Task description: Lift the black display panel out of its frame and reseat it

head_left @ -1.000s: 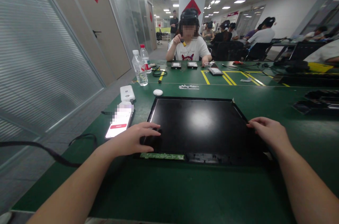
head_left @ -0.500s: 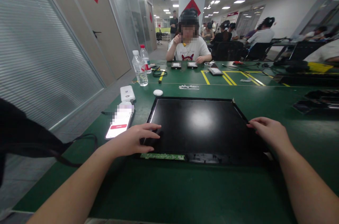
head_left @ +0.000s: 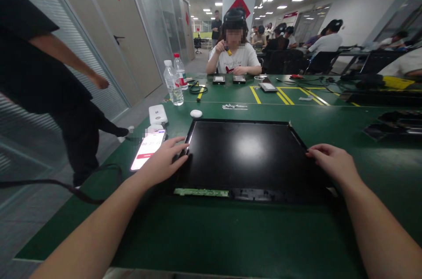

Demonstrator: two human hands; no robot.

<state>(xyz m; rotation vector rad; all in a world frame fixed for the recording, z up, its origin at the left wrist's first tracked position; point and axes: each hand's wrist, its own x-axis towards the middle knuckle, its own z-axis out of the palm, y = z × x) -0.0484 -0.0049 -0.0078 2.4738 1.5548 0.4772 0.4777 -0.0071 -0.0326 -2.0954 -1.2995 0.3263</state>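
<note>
A black LCD screen panel [head_left: 244,151] lies flat on the green table in front of me, with a dark frame around it. A green circuit board strip [head_left: 201,192] runs along the left part of its near edge. At the panel's left edge, my left hand [head_left: 165,159] rests with its fingers spread, fingertips on or just over the rim. My right hand [head_left: 332,164] is closed at the right edge, thumb and fingers pinching the frame. Whether a small piece is also between those fingertips is hidden.
Left of the panel lie a lit phone [head_left: 148,151], a white power bank [head_left: 158,114] and a white earbud case [head_left: 196,114]. Two water bottles [head_left: 173,83] stand beyond. A co-worker [head_left: 234,50] sits opposite; another person [head_left: 49,72] walks by at left. Dark parts [head_left: 394,127] lie right.
My left hand has drawn back left from over the screen to its left edge. My right hand stays at the right edge. A person in black has moved further into view at left.
</note>
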